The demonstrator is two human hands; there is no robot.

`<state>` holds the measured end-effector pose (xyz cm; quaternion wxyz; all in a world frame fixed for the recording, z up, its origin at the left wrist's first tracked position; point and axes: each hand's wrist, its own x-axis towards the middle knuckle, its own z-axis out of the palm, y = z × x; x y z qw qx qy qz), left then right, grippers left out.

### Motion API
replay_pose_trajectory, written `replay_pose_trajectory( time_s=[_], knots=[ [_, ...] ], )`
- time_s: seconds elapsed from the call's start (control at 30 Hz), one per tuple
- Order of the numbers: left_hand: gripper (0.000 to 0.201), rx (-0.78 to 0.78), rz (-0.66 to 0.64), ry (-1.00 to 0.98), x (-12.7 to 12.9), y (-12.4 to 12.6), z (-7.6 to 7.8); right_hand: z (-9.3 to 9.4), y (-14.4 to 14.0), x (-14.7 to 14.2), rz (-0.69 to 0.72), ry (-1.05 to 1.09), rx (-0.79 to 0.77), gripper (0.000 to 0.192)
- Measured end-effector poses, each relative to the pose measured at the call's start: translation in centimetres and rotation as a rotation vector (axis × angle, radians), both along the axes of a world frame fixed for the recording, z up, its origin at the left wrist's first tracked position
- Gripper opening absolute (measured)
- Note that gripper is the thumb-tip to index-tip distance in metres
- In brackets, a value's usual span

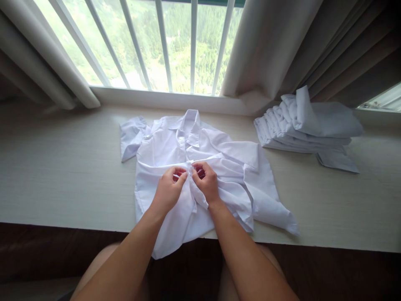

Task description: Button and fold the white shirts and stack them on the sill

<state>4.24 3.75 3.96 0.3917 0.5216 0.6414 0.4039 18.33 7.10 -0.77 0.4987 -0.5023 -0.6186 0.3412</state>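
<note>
Your 2 hands, left hand (168, 190) and right hand (205, 180), pinch the white shirt (200, 150) right between your fingers, collar pointing away.

This looks like a room in a home or a hotel, high above the ground. Beyond the hands, a wide window with white vertical bars (163, 42) looks down on green wooded hills. Heavy beige curtains (266, 46) hang to either side. A long pale wood-grain ledge (56, 167) runs beneath the window, and a stack of folded white garments (310, 125) rests on it to the right of the hands.
</note>
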Motion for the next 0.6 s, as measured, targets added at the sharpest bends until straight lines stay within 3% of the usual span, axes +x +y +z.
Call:
replay_pose_trajectory(
  time_s=[0.13, 0.6],
  knots=[
    [0.035, -0.010, 0.014, -0.047, -0.2, 0.9, -0.5, 0.1, -0.1, -0.1, -0.010, 0.015, 0.007, 0.014],
    [0.038, -0.072, 0.007, -0.194, 0.4, 1.5, -0.4, 0.9, -0.6, 0.0, 0.033, 0.035, 0.013, 0.013]
  ],
)
